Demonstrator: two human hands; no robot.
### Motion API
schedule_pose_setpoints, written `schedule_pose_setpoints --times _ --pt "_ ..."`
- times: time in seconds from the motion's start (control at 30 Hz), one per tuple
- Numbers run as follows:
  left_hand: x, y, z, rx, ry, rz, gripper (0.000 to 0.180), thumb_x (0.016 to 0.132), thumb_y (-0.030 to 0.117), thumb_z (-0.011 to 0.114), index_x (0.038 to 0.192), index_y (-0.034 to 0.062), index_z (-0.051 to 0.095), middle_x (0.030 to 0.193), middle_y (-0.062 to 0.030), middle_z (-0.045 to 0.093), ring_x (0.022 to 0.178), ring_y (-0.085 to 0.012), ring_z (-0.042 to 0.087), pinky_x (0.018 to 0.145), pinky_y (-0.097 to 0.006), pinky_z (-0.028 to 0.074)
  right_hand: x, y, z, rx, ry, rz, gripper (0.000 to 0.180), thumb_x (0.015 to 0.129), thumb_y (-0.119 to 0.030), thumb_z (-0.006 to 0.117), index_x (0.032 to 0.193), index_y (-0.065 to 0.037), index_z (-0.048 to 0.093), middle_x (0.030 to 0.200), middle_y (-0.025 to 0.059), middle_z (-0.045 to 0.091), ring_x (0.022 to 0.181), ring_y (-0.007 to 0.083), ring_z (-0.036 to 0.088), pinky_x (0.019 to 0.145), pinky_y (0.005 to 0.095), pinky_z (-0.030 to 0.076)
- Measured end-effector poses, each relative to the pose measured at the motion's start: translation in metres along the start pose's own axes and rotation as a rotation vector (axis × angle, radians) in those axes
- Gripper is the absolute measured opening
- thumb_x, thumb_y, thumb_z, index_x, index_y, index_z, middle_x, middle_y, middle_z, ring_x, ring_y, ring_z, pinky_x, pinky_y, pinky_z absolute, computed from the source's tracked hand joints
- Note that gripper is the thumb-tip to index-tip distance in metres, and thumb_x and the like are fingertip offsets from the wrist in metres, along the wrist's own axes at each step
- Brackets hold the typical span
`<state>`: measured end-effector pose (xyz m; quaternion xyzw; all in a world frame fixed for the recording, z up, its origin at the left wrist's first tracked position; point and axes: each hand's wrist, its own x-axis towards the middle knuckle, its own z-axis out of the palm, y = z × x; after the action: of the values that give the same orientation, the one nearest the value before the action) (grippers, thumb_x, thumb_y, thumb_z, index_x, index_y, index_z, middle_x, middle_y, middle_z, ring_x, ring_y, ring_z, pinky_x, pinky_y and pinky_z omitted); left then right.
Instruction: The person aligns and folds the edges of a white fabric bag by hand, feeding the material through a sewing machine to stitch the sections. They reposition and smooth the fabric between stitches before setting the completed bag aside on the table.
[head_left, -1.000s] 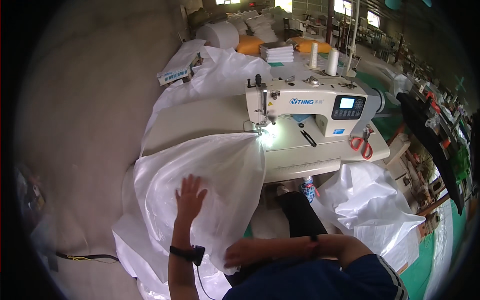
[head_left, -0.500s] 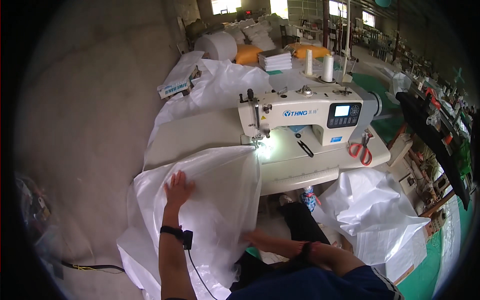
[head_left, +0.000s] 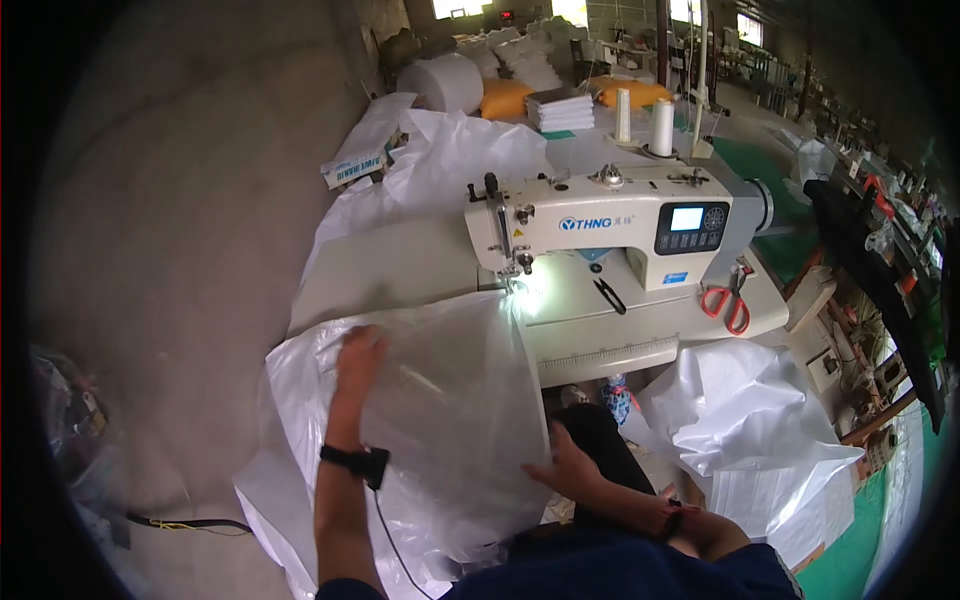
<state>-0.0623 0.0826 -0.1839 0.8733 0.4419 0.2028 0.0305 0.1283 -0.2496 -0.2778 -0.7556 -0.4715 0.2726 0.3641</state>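
Note:
A shiny white plastic sheet [head_left: 450, 390] hangs over the front left of the sewing table, its upper right corner under the needle of a white sewing machine [head_left: 590, 222]. My left hand [head_left: 362, 358] is at the sheet's upper left edge, fingers bent in over creased material; their tips are slightly blurred. At the sheet's right edge is my right hand [head_left: 572, 465], thumb and fingers apart, the thumb over the sheet. The machine's lamp lights the needle area. Black thread snips [head_left: 609, 297] and red-handled scissors [head_left: 728, 308] lie on the table to the right.
More white sheeting [head_left: 740, 410] is heaped below the table's right side. Behind the machine stand white thread cones [head_left: 662, 128], a stack of folded white material [head_left: 560, 112] and a large white roll [head_left: 445, 82]. A grey wall [head_left: 190, 220] rises at left.
The sheet lies flatter, its right edge shifted right. My left hand has gone from spread flat to bent fingers, slightly higher. My right hand has moved right and up along the edge.

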Motion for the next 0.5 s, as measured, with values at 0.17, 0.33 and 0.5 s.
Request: schedule_pose_setpoints --times 0.17,0.33,0.5 --pt "-0.105 0.133 0.034 -0.298 -0.313 -0.082 0.027 0.084 0.028 0.059 0.092 0.0027 0.065 0.081 -0.0157 0.067 0.077 -0.0313 0.065 0.070 -0.040 0.050 0.044 -0.022 0.004 -0.339 0.233 -0.295 0.098 0.078 -0.030 0.068 0.141 0.005 0.003 0.118 0.0253 0.052 0.094 0.0349 0.062 0.079 0.0396 0.052" --pt "-0.152 0.187 0.047 -0.373 -0.178 0.009 0.018 0.079 0.020 0.060 0.085 0.0029 0.063 0.080 -0.0173 0.063 0.074 -0.0383 0.061 0.070 -0.043 0.049 0.070 -0.005 0.003 -0.244 0.066 -0.024 0.045 0.088 -0.021 0.054 0.121 0.009 0.045 0.092 0.0196 0.063 0.072 0.0311 0.064 0.069 0.0369 0.052" --pt "-0.156 0.205 0.052 -0.045 -0.073 0.290 0.007 0.077 0.013 0.057 0.078 0.0058 0.058 0.074 -0.0133 0.059 0.065 -0.0337 0.061 0.061 -0.044 0.049 0.071 0.010 -0.010 0.417 0.080 -0.060 0.032 0.092 -0.023 0.050 0.094 0.007 0.059 0.080 0.0194 0.064 0.072 0.0272 0.063 0.065 0.0357 0.048"
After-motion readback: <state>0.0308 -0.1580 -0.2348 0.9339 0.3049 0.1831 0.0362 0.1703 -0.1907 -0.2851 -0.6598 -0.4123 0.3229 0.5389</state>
